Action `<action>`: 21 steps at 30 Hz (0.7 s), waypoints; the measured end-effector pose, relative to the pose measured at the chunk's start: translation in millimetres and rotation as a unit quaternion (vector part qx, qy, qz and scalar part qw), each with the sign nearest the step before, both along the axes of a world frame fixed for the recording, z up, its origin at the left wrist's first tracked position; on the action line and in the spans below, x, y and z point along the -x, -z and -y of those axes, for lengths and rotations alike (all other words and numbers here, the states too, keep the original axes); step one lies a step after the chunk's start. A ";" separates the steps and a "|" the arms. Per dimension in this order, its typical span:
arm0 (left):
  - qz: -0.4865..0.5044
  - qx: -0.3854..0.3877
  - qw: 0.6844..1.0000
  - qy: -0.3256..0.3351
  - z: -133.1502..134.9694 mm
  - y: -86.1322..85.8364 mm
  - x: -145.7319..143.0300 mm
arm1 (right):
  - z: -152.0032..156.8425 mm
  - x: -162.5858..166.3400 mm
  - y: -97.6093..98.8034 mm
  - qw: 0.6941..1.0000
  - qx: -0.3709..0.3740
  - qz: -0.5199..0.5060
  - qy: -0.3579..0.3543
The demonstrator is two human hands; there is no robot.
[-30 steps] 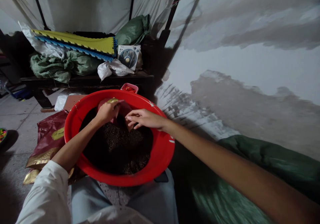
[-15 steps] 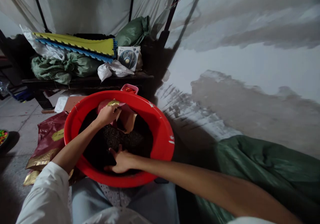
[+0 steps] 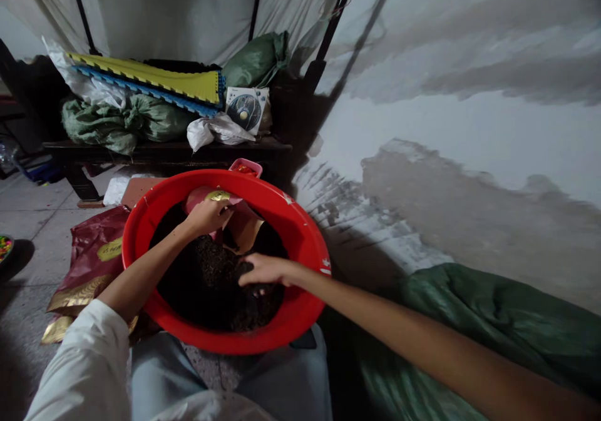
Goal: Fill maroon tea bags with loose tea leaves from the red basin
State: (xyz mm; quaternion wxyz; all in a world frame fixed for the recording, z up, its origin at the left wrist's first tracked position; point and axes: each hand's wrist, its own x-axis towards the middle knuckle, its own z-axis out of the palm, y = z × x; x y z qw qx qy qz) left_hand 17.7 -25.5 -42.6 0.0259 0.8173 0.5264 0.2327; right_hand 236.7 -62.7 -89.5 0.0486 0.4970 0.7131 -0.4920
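Observation:
A large red basin (image 3: 307, 241) stands just in front of my knees, holding dark, crumbly loose material (image 3: 195, 289). My left hand (image 3: 209, 216) is closed on the edge of a maroon and gold bag (image 3: 246, 228). The bag lies tilted inside the basin, its mouth facing me. Just below that mouth, my right hand (image 3: 267, 269) curls around a handful of the dark material. Its lower fingers are partly hidden. A second maroon and gold bag (image 3: 91, 246) rests on the floor, left of the basin.
Behind the basin, a dark bench (image 3: 164, 152) carries yellow and blue foam mats (image 3: 154, 78), green sacks (image 3: 159, 117) and a white box fan (image 3: 247, 109). A pink container (image 3: 247, 166) sits at the basin's far rim. To the right are a big green sack (image 3: 469, 321) and a patchy wall (image 3: 451, 189).
My right hand has moved up and right from the near side of the basin to near the bag's mouth, its fingers now curled around dark material. My left hand still holds the bag.

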 end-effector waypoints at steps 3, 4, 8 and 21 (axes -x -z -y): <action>-0.021 0.031 0.999 -0.009 2.3 1.4 -3.0 | -25.8 -1.1 -26.0 0.960 0.104 -0.186 0.179; -0.024 0.041 0.999 -0.016 2.9 2.3 -4.1 | -32.1 1.8 -34.2 0.936 0.115 -0.257 0.211; -0.017 0.053 0.998 -0.028 4.3 5.3 -8.0 | -40.5 14.7 -54.4 0.875 0.108 -0.417 0.222; 0.076 -0.022 0.977 -0.200 -0.4 -22.9 22.2 | 26.8 8.3 -35.3 0.904 -0.344 -0.065 -0.244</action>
